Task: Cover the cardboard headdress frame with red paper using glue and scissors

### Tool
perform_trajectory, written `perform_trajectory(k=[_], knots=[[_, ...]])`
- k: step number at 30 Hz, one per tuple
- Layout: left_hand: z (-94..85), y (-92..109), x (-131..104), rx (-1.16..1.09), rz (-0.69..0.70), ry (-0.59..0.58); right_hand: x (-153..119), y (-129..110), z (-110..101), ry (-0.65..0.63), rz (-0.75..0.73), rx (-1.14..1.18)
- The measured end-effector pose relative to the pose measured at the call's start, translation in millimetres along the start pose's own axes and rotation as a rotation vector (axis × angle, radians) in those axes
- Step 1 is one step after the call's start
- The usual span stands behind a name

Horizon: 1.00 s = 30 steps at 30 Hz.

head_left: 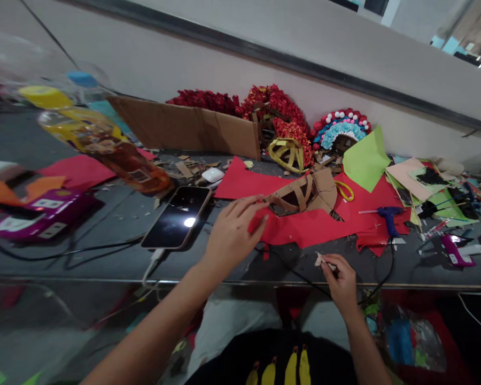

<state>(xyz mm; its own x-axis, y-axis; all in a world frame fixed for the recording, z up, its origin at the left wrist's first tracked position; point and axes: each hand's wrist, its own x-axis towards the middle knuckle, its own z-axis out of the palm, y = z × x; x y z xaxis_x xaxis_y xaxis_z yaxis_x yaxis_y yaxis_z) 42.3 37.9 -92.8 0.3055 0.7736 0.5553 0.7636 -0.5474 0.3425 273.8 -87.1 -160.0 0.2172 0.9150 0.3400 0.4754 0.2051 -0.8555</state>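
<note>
My left hand [237, 223] is over the left end of a red sheet [312, 227], thumb and fingers apart, fingertips beside a curved cardboard frame [324, 190] with cross strips. Red shows between thumb and fingers; whether they touch the sheet I cannot tell. Near the table's front edge my right hand [340, 275] pinches a small crumpled pale scrap [319, 260], its material unclear. To the right, a blue glue gun [389, 218] lies on red material. A yellow ring [344, 191] rests by the frame's right end.
A phone [177, 216] on a white cable lies left of my left hand, with a tilted bottle [104, 139] behind. A cardboard panel [192, 128], red ruffled pieces [272, 104] and a flowered headpiece [342, 128] line the wall. Purple devices [52, 214] and cables occupy the sides.
</note>
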Motion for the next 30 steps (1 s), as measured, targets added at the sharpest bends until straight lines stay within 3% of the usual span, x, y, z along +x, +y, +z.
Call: perform_trajectory(k=[3, 6, 12, 16, 19, 24, 30], knots=[[-2.9, -13, 2, -0.030, -0.055, 0.000, 0, -2, 2, 0.002, -0.008, 0.001], [1.3, -27, 23, -0.150, -0.145, -0.014, 0, -1, 4, -0.002, -0.003, 0.004], [36.1, -51, 126, -0.601, -0.634, -0.115, 3, 1, 7, 0.016, -0.009, 0.020], [59.9, -59, 183, -0.486, -0.675, 0.077, 2, 0, 8, 0.032, -0.011, 0.017], [70.9, -65, 209, -0.305, -0.652, 0.068, -1, 0, 8, 0.045, -0.028, 0.017], [80.9, -75, 230, -0.294, -0.631, -0.052, -1, 2, 11, 0.054, -0.051, 0.027], [83.1, -82, 218, -0.382, -0.670, -0.035, 0, 0, 10, 0.050, -0.041, 0.058]])
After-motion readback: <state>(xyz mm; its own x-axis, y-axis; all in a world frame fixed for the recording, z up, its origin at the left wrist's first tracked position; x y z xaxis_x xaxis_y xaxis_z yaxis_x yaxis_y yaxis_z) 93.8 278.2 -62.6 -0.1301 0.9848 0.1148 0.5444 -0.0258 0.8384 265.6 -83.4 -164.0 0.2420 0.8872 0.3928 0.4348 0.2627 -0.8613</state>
